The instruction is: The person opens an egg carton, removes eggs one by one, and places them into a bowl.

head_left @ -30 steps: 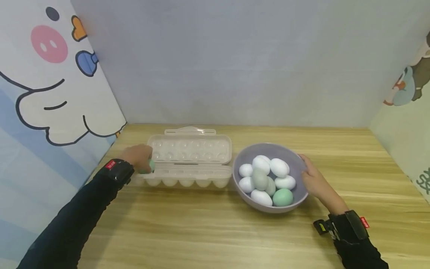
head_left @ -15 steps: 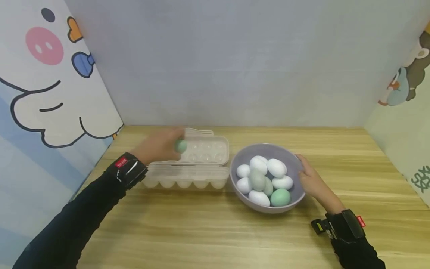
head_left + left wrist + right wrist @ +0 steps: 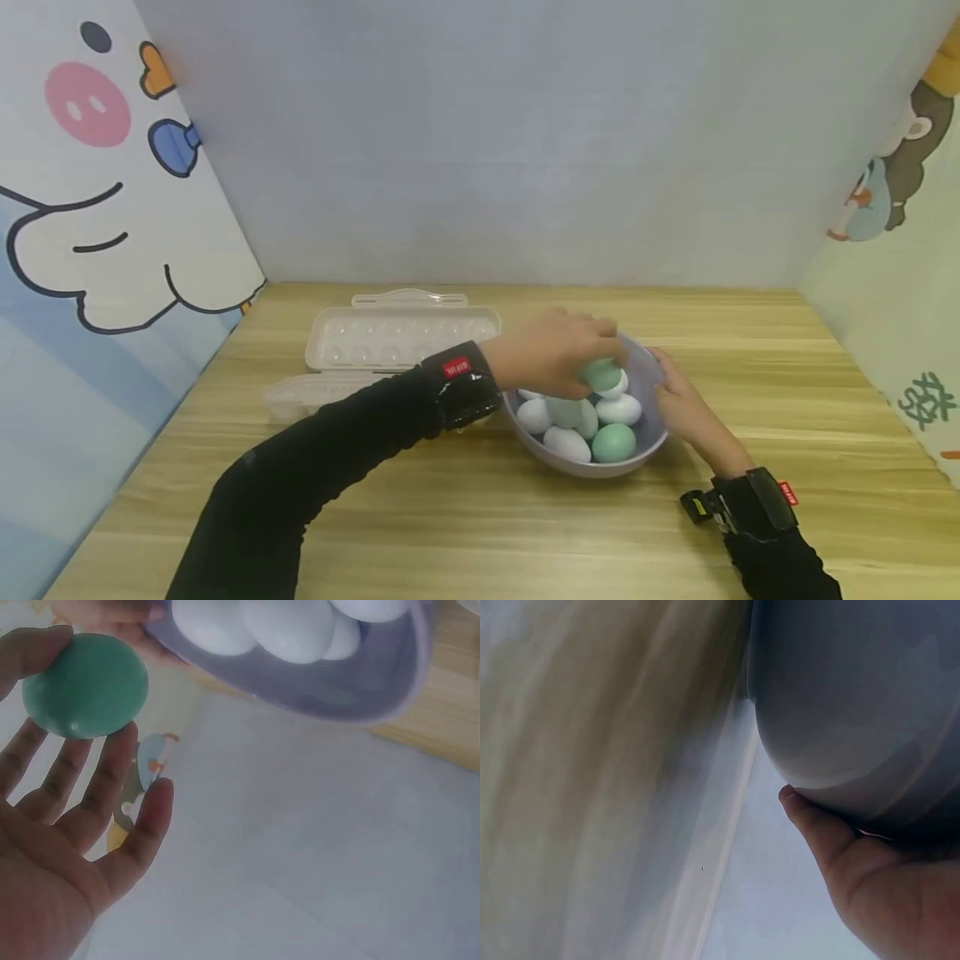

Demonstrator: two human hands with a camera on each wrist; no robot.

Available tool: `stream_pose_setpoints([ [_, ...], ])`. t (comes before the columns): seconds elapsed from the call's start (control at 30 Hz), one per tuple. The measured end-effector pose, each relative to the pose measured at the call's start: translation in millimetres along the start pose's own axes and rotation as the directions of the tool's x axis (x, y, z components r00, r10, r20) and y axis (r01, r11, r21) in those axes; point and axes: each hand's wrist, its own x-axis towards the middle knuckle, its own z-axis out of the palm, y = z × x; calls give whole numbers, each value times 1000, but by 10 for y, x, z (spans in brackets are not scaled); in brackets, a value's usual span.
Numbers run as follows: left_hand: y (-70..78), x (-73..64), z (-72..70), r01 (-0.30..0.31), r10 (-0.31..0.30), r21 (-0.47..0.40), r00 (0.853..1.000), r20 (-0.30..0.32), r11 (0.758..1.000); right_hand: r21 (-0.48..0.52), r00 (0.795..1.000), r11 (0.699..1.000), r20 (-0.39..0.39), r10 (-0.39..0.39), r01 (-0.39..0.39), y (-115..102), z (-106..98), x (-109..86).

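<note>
Over the purple-grey bowl (image 3: 642, 383), my left hand (image 3: 551, 350) holds a green egg (image 3: 602, 375). In the left wrist view the thumb and fingertips of this hand (image 3: 67, 817) pinch the green egg (image 3: 86, 686), with the bowl (image 3: 337, 697) beyond. White eggs (image 3: 567, 445), greyish ones (image 3: 564, 412) and another green egg (image 3: 613, 442) lie inside the bowl; the left hand hides some. My right hand (image 3: 693, 408) grips the bowl's right rim. The right wrist view has the right thumb (image 3: 817, 829) against the outer wall of the bowl (image 3: 855, 690).
Left of the bowl, a clear plastic egg carton (image 3: 390, 333) lies with its lid folded back. My left sleeve (image 3: 337, 442) crosses in front of it and covers part of its near half. A grey wall (image 3: 525, 167) borders the wooden table (image 3: 480, 533) at the back.
My left hand has carried the green egg from the carton's left end, up and rightward, to above the bowl. The right hand keeps its grip on the bowl; the view has shifted slightly.
</note>
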Motion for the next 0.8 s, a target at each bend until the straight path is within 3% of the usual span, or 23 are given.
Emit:
stream_pose_setpoints([
  [0.1,82,159,120,-47,43,60,996,75,997,17,1000,1000,13,-12,12,17,-11,3],
  [0.2,149,260,244,-79,70,66,988,138,995,27,1000,1000,24,-11,11,22,-23,-1],
  [0.37,206,350,395,-92,71,101,979,190,991,-14,1000,1000,19,14,-13,-1,-34,-6],
  [0.57,216,362,469,-93,59,153,976,209,984,-46,1000,999,-2,0,0,-13,-25,0],
  [0.8,219,339,546,-105,75,183,983,165,978,-45,1000,999,-4,-1,1,0,-23,-9],
])
